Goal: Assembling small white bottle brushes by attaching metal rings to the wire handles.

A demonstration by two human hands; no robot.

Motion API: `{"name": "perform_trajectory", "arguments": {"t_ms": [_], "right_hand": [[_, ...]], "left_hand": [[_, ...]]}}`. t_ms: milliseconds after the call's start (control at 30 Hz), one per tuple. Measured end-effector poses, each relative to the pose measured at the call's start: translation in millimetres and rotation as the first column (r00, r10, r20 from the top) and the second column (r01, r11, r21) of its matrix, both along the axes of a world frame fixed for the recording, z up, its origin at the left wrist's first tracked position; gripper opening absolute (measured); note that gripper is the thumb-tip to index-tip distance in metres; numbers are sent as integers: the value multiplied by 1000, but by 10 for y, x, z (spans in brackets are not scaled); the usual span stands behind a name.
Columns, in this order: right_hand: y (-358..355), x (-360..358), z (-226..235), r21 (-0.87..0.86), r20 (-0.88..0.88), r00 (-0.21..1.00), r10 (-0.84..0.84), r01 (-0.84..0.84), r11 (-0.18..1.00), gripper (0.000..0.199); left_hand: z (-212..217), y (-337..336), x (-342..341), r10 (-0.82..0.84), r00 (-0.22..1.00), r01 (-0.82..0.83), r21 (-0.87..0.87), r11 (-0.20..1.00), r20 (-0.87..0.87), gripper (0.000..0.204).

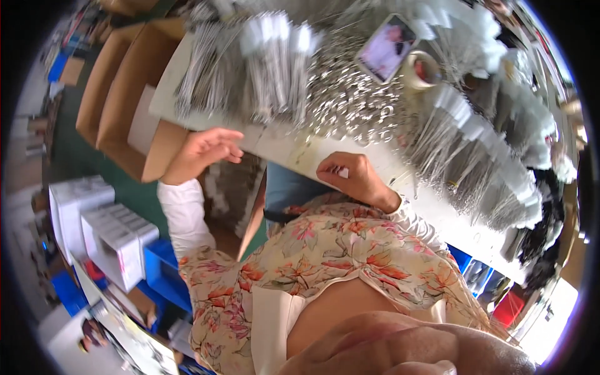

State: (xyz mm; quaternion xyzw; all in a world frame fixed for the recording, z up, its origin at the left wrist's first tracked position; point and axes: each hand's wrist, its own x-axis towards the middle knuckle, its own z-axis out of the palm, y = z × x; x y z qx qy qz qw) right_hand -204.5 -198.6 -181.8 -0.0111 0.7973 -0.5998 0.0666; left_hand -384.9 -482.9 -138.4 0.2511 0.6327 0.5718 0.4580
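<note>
My left hand (205, 151) is over the near left edge of the table, beside an open cardboard box. Its fingers stretch out to the right, a little apart, with nothing visible in them. Further right, my right hand (357, 177) hovers at the table's front edge. Its fingers curl toward the thumb in a pinch, and whatever they may hold is hidden or too small to see. Beyond both hands lies a pile of small shiny metal pieces (356, 106), some ring-shaped. Bundles of thin metal strands (269, 69) with whitish ends lie to its left, somewhat blurred.
More strand bundles (465, 147) cover the table's right side. A phone with a lit screen (387, 50) rests on the pile beside a tape roll (422, 70). The cardboard box (128, 103) adjoins the table's left end. White boxes (115, 237) and a blue bin (165, 269) stand lower left.
</note>
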Motion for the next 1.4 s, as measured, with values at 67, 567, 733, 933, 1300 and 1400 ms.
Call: {"name": "perform_trajectory", "arguments": {"t_ms": [67,567,733,933,1300,1400], "right_hand": [[148,88,92,3,-64,994,-91,91,996,10],[1080,932,206,44,135,789,-599,600,799,12],[1162,889,124,31,150,783,-604,607,794,12],[1168,702,124,64,49,843,-536,533,844,12],[1370,662,607,110,-126,876,-466,479,871,10],[1700,597,827,300,-287,886,-363,443,845,10]], "left_hand": [[439,400,-417,-92,970,94,-4,996,-226,34],[-303,3125,-3079,170,934,-324,-542,775,-315,30],[-498,3212,-3092,230,903,-397,-496,772,-364,29],[-117,3200,-3283,312,640,-622,-235,747,-703,21],[-55,3894,-2190,-162,253,-117,-197,973,-954,29],[-251,3905,-2338,-184,393,-75,-231,970,-901,25]]}}
